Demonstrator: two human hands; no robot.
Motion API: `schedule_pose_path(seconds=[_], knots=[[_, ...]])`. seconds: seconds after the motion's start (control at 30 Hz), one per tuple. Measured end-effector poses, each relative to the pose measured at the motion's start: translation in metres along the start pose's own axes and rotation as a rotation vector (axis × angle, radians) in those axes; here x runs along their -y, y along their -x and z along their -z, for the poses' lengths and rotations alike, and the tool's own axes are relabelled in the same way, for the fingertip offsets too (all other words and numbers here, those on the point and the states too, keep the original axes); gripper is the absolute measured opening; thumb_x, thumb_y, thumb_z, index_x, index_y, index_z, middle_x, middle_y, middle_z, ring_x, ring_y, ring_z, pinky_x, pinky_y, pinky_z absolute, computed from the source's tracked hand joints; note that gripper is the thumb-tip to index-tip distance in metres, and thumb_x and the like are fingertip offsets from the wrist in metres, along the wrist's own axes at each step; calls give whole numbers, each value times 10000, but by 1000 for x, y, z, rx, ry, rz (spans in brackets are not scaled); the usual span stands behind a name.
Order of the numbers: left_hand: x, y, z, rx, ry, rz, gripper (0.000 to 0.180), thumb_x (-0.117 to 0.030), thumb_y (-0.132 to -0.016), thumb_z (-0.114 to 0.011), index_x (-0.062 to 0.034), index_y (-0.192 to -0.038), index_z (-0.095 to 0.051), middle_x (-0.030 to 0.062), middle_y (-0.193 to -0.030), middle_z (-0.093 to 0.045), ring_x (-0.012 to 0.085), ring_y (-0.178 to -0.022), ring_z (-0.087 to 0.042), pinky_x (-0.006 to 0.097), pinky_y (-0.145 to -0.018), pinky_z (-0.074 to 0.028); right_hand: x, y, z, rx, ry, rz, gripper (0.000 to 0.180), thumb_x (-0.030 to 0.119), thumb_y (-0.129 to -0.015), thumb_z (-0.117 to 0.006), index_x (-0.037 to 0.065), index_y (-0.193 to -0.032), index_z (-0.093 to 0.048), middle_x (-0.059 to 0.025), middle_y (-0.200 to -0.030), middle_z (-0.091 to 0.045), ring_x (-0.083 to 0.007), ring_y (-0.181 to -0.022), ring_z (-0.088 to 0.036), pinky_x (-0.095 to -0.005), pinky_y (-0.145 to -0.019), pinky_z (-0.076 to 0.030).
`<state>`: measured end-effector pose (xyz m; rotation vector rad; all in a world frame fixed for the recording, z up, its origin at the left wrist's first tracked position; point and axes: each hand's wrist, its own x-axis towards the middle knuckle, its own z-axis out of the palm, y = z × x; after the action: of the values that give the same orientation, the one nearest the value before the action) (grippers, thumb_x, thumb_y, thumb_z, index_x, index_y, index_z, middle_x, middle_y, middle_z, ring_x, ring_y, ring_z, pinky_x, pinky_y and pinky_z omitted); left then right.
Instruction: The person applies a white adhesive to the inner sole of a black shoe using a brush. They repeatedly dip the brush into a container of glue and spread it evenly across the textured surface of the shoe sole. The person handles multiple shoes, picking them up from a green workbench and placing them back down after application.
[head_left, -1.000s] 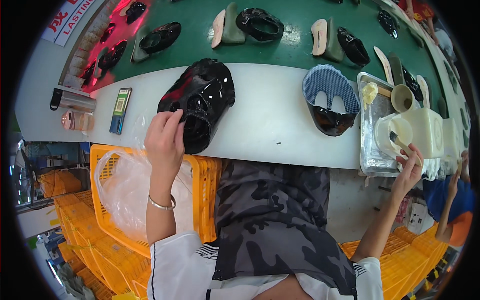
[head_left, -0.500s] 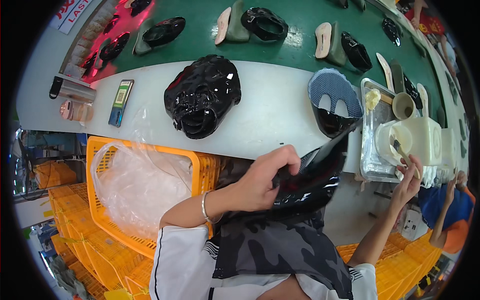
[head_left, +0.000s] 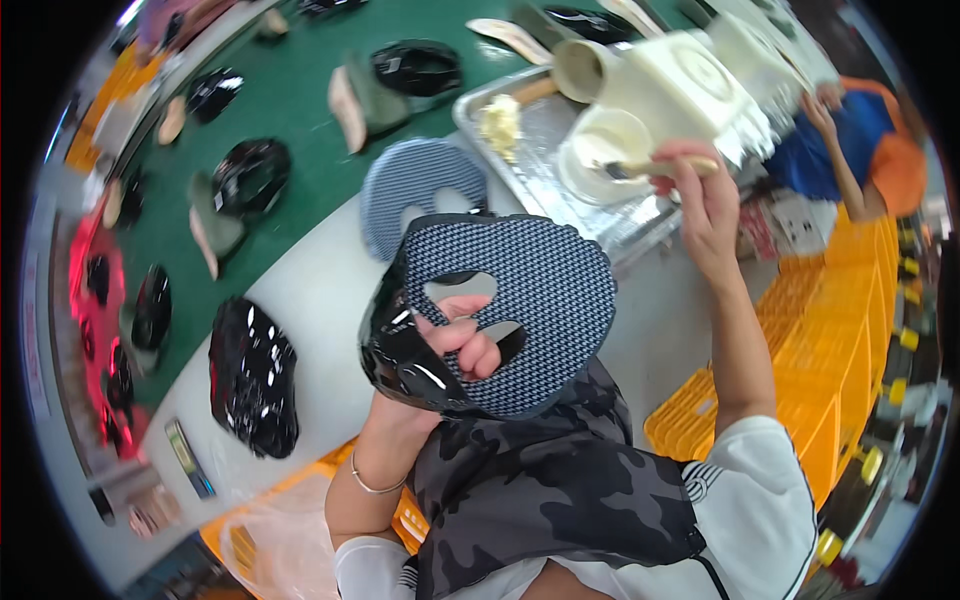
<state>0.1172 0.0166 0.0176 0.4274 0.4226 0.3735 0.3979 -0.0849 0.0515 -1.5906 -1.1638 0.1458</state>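
Observation:
My left hand [head_left: 478,352] holds up a glossy black shoe upper [head_left: 415,365], its woven blue-grey lining facing me. Two rounded cutouts pierce the lining, and my fingertips come through one of them; the rest of the hand is partly hidden behind the piece. My right hand [head_left: 705,195] grips a brush [head_left: 650,169] by its wooden handle. The bristles are over or in a white tub [head_left: 572,172], which stands on a metal tray [head_left: 527,172]. Behind the held upper, another upper [head_left: 385,185] lies on the white tabletop [head_left: 325,270] with its lining showing.
A stack of black uppers [head_left: 252,380] and a phone [head_left: 190,458] lie to the left. Shoes and pale insoles sit on the green conveyor [head_left: 300,220]. Beside the tub are a cup [head_left: 582,72] and a white jug [head_left: 690,85]. Yellow crates [head_left: 790,350] and a co-worker [head_left: 850,145] are right.
My view has swung right. The held upper has been raised and turned, so its lining now faces me instead of its glossy side. The right hand still holds the brush at the tub.

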Motion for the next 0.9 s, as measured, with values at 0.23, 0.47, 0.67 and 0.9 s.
schedule_pose_path(seconds=[0.23, 0.47, 0.67, 0.9], knots=[[-1, -36, -26, -11, -31, 230, 299, -16, -810, -492, 121, -1076, -480, -27, -549, -318, 81, -509, -304, 229, -488, -272, 10, -9, 4, 1, -245, 288, 157, 107, -929, -419, -15, -962, -512, -53, -842, -598, -83, -721, -569, -206, -624, -470], [3, -53, -29, 127, -76, 373, 358, 19, -816, -384, 143, -1147, -439, 6, -509, -329, 101, -443, -313, 238, -437, -290, 9, -32, -18, 217, -363, 752, 151, 93, -876, -479, -42, -940, -502, -178, -811, -568, -211, -670, -555, -268, -606, -471], [5, -57, -28, 188, -278, 318, 378, 7, -841, -350, 94, -1198, -440, -2, -477, -336, 111, -406, -337, 217, -415, -297, 8, -20, 1, 208, -93, 555, 148, 124, -834, -565, -13, -887, -545, -123, -808, -584, -239, -698, -583, -280, -601, -471], [14, -58, -25, 180, -316, 239, 372, 32, -825, -375, 117, -1179, -447, 26, -498, -371, 114, -432, -354, 235, -427, -319, 10, -8, 23, 127, -51, 465, 139, 105, -856, -529, -20, -917, -518, -115, -813, -576, -228, -729, -574, -292, -639, -463]])
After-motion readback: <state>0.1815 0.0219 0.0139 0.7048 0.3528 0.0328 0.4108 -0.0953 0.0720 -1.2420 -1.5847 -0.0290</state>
